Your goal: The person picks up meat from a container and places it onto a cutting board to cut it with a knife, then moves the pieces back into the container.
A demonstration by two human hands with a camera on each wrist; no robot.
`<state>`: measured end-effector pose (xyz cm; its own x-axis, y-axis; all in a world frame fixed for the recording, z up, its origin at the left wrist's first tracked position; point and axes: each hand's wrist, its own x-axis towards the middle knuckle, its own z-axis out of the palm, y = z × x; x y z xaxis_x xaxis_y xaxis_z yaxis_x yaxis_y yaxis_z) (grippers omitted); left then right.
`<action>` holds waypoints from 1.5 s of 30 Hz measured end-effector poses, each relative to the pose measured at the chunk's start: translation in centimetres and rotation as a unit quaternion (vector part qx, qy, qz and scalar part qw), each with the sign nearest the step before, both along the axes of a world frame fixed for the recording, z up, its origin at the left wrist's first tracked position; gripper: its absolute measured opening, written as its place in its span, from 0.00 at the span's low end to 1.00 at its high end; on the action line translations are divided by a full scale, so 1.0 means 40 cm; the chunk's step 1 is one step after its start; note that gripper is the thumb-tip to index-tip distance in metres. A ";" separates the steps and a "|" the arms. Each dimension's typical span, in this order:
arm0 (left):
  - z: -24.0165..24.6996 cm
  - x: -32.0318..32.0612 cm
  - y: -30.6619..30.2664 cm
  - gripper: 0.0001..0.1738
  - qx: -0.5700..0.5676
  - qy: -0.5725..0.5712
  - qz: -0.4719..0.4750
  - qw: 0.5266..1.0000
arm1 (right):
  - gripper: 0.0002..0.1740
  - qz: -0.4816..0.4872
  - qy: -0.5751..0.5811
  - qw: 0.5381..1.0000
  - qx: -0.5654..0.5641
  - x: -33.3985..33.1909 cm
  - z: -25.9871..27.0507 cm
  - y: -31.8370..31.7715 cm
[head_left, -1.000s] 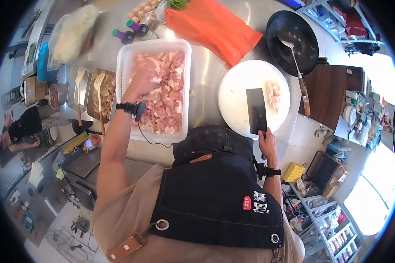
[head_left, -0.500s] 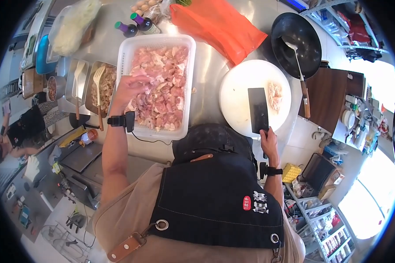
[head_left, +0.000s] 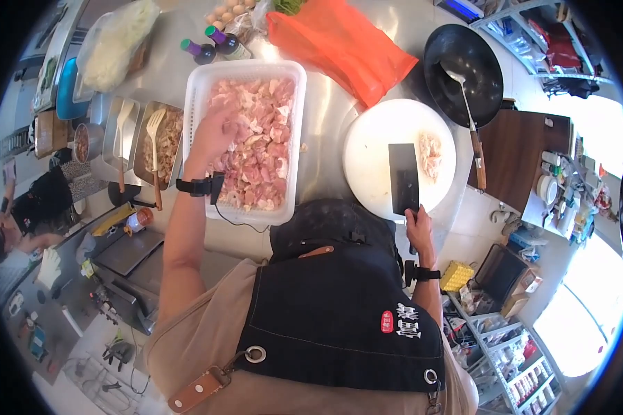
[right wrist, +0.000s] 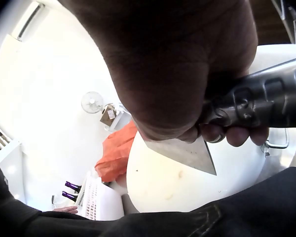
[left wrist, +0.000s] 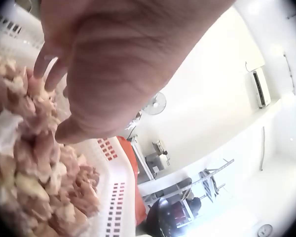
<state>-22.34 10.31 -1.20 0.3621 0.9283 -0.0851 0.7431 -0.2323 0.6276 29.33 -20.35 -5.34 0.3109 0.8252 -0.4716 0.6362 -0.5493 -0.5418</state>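
Note:
My left hand (head_left: 217,137) reaches into a white perforated plastic basket (head_left: 299,138) full of cut raw meat pieces (head_left: 263,159). In the left wrist view the fingers (left wrist: 53,74) point down to the meat, and the thumb stands apart from them. My right hand (head_left: 419,227) grips the handle of a cleaver (head_left: 403,176). Its dark blade lies over a round white cutting board (head_left: 367,138), beside a small pile of chopped pale meat (head_left: 430,158). The ridged metal handle (right wrist: 266,96) fills the right side of the right wrist view.
Behind the basket stand two purple-capped bottles (head_left: 227,43) and a red bag (head_left: 339,45). A black wok (head_left: 488,76) with a ladle is at the right. Metal trays (head_left: 160,142) with spatulas stand left of the basket. Another person (head_left: 34,200) is at far left.
My left hand drew back toward the basket's left side, then moved forward over the meat again. The right hand keeps holding the cleaver at the board, nearly still.

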 end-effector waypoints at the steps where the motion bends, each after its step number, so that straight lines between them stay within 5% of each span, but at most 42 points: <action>1: 0.001 0.022 -0.004 0.38 -0.022 0.016 0.028 0.999 | 0.17 0.010 -0.013 1.000 0.018 0.002 -0.012 -0.008; 2: -0.084 0.019 -0.005 0.36 0.034 0.013 0.014 0.999 | 0.17 0.012 -0.008 0.999 0.031 0.001 -0.014 -0.010; 6: -0.071 0.153 -0.015 0.33 0.068 0.047 -0.024 0.996 | 0.16 -0.003 0.027 1.000 0.011 0.009 -0.034 -0.006; 8: -0.108 0.181 -0.033 0.29 0.069 0.221 -0.001 0.973 | 0.16 0.026 0.006 0.999 0.035 0.008 0.001 0.007; 12: -0.146 0.069 0.007 0.19 -0.009 0.153 -0.051 0.987 | 0.16 0.025 -0.022 0.998 0.056 0.024 0.014 0.010; 15: -0.122 -0.040 0.038 0.19 -0.085 0.092 0.038 0.991 | 0.16 0.022 -0.013 1.000 0.012 0.013 0.025 0.015; 17: -0.101 -0.088 0.046 0.26 -0.135 -0.017 0.214 0.967 | 0.20 0.005 0.010 1.000 -0.004 0.000 0.020 0.010; 21: -0.028 -0.025 0.037 0.28 0.025 0.139 0.129 0.982 | 0.17 -0.032 0.051 0.998 -0.019 0.005 -0.017 -0.008; 23: -0.065 0.024 0.049 0.34 0.084 0.081 0.075 0.990 | 0.16 -0.024 0.046 0.998 -0.021 0.007 -0.004 0.001; 24: -0.026 0.066 0.040 0.39 -0.001 0.001 0.096 0.995 | 0.16 -0.028 0.045 0.998 -0.021 0.006 0.003 0.006; 28: -0.134 0.074 0.076 0.45 -0.016 -0.193 0.029 0.981 | 0.18 -0.001 -0.004 1.000 0.004 0.005 0.024 0.005; 30: -0.096 0.087 0.067 0.48 -0.202 -0.419 0.092 0.881 | 0.19 -0.005 -0.013 1.000 -0.008 0.002 0.017 0.000; 31: -0.086 0.092 0.068 0.48 -0.203 -0.418 0.093 0.881 | 0.19 -0.005 -0.012 1.000 -0.010 0.002 0.014 0.000; 34: -0.060 0.116 0.060 0.48 -0.170 -0.409 0.081 0.893 | 0.18 -0.013 0.016 1.000 -0.024 0.000 0.010 -0.003; 36: -0.045 0.130 0.066 0.50 -0.154 -0.016 0.050 0.987 | 0.17 -0.029 0.033 0.998 -0.035 0.009 -0.001 0.002; 37: -0.067 0.141 0.067 0.50 -0.153 -0.016 0.053 0.987 | 0.17 -0.026 0.034 0.999 -0.034 0.012 -0.005 0.004; 39: -0.103 0.191 0.060 0.52 0.090 0.068 -0.044 0.993 | 0.15 0.001 0.013 0.999 0.037 0.015 -0.005 0.001; 45: -0.217 0.250 0.117 0.47 0.081 0.085 -0.110 0.987 | 0.23 -0.014 0.025 0.998 -0.050 0.009 0.031 0.029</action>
